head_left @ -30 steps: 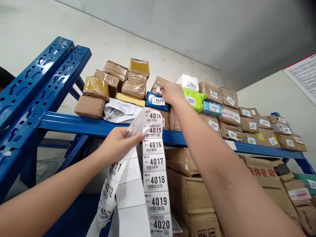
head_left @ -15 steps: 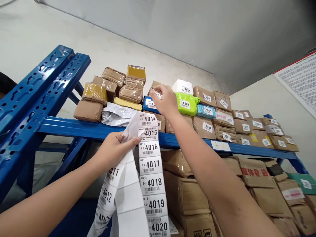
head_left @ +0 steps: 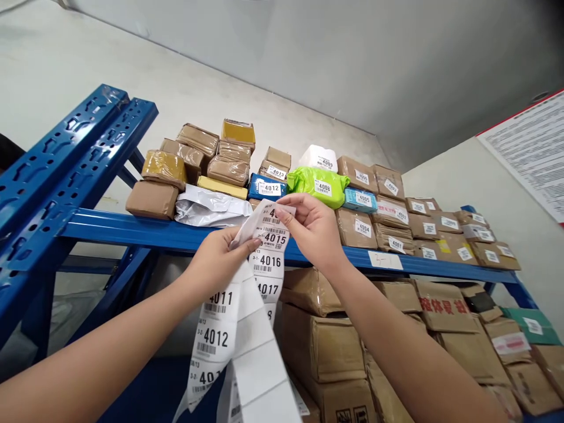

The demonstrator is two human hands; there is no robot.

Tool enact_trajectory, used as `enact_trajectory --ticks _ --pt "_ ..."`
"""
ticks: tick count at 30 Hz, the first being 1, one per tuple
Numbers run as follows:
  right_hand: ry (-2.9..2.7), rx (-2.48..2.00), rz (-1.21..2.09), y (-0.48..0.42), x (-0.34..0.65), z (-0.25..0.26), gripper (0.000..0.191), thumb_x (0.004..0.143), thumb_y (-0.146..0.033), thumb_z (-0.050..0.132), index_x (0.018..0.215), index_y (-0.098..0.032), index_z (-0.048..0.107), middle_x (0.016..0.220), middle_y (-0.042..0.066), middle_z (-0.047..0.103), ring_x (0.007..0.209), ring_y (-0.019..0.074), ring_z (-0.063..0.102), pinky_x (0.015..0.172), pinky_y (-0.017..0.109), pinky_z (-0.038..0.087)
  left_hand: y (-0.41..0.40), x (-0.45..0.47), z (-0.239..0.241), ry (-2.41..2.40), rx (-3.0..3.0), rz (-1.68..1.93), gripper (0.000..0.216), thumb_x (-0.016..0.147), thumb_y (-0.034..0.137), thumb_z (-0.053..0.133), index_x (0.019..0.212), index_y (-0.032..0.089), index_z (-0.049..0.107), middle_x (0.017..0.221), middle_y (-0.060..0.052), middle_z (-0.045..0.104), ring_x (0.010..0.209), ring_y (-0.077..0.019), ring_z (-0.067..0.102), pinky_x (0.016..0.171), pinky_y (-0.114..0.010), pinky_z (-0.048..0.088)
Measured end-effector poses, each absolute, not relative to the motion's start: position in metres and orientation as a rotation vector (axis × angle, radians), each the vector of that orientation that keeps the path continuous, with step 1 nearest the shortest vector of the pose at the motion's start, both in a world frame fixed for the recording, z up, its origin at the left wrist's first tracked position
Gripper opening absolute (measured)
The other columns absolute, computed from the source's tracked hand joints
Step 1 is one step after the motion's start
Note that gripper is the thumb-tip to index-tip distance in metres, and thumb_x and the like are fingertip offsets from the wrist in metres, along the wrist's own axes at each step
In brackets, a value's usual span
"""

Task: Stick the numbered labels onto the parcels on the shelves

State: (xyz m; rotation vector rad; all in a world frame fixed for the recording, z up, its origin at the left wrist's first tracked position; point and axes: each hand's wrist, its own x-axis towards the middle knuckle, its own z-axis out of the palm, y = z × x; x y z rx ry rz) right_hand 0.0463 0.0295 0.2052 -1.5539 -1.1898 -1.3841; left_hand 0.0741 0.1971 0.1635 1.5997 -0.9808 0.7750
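My left hand (head_left: 220,257) is closed on a long white strip of numbered barcode labels (head_left: 240,329) that hangs down in a fold; numbers 4015, 4016 and 4017 show. My right hand (head_left: 311,226) pinches the top label of that strip, just right of my left hand. Both hands are in front of a blue metal shelf (head_left: 145,229). Right behind them on the shelf lie a blue parcel marked 4012 (head_left: 267,188) and a small brown box marked 4013 (head_left: 275,164).
The shelf carries several brown taped parcels (head_left: 194,155), a white plastic bag (head_left: 207,205), a green parcel 4008 (head_left: 319,182) and labelled boxes running right. A blue perforated upright (head_left: 57,158) stands at left. Large cardboard boxes (head_left: 328,346) fill the shelf below. A printed notice (head_left: 529,147) hangs on the right wall.
My right hand came back from the small box on the shelf down to the label strip and now pinches its top label. The left hand kept hold of the strip.
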Motion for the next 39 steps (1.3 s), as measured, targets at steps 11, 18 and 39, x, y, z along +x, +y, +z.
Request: enact_trajectory --ticks 11,18,39 --pt "-1.138 -1.427 -1.843 0.037 0.061 0.255 0.004 0.079 -0.023 0.064 0.079 -0.021 0.067 0.082 0.001 0.069 0.078 0.0161 0.064 0.074 0.034 0.053 0.209 0.083 0.152 -0.938 1.531 0.899 0.036 0.077 0.05 0.059 0.06 0.02 0.049 0.051 0.005 0.044 0.047 -0.0102 0.037 0.045 -0.022 0.03" --pt "-0.207 -1.577 -1.979 0.05 0.09 0.416 0.026 0.083 -0.024 0.053 0.108 -0.016 0.052 0.114 0.014 0.055 0.104 0.025 0.057 0.081 0.038 0.047 0.228 0.098 0.142 -0.935 1.558 0.973 0.042 0.077 0.054 0.051 0.054 0.021 0.039 0.053 0.004 0.035 0.052 -0.012 0.033 0.049 -0.024 0.026" --pt "0.135 -1.848 -1.894 0.068 0.131 0.427 0.112 0.054 -0.031 0.078 0.142 -0.011 0.012 0.134 0.029 0.03 0.117 0.0386 0.045 0.085 0.051 0.048 0.25 0.117 0.134 -0.942 1.531 0.915 0.049 0.077 0.06 0.051 0.053 0.021 0.036 0.053 0.005 0.031 0.05 -0.0113 0.031 0.047 -0.024 0.025"
